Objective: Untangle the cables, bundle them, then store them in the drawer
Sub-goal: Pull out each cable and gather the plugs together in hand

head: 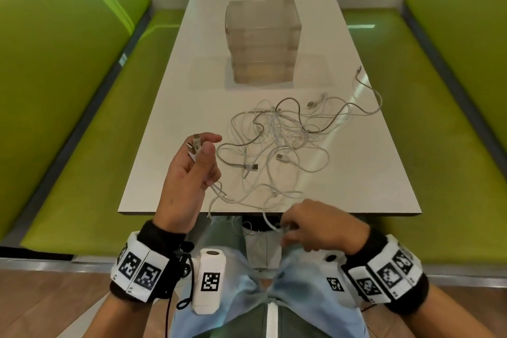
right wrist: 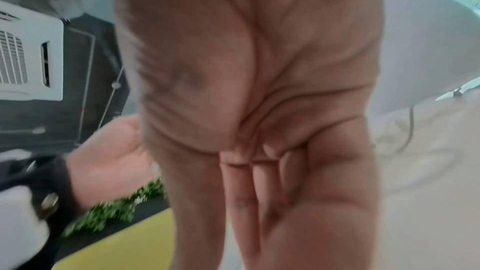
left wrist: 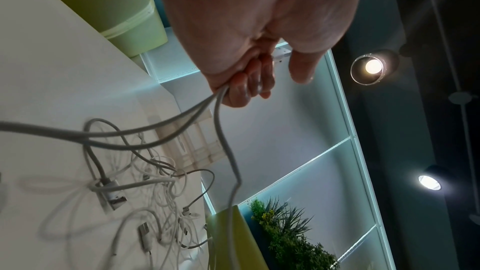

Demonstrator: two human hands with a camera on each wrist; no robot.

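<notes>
A tangle of white and grey USB cables (head: pixel 277 140) lies on the white table (head: pixel 170 118), in front of a clear plastic drawer unit (head: pixel 262 41) whose drawers are closed. My left hand (head: pixel 204 147) is raised over the table's near left part and grips several cable ends; their USB plugs (head: pixel 194 145) stick up past the thumb. In the left wrist view these cables (left wrist: pixel 221 100) run from the fist (left wrist: pixel 249 81) down to the tangle (left wrist: pixel 145 182). My right hand (head: pixel 288 230) is just below the table's front edge and pinches a white cable strand (head: pixel 267 221) that hangs over it.
Green padded benches (head: pixel 82 118) flank the table on both sides. One grey cable end (head: pixel 358 70) trails off toward the right edge. My lap lies under the table's near edge. The right wrist view is blurred and mostly shows the palm (right wrist: pixel 259 69).
</notes>
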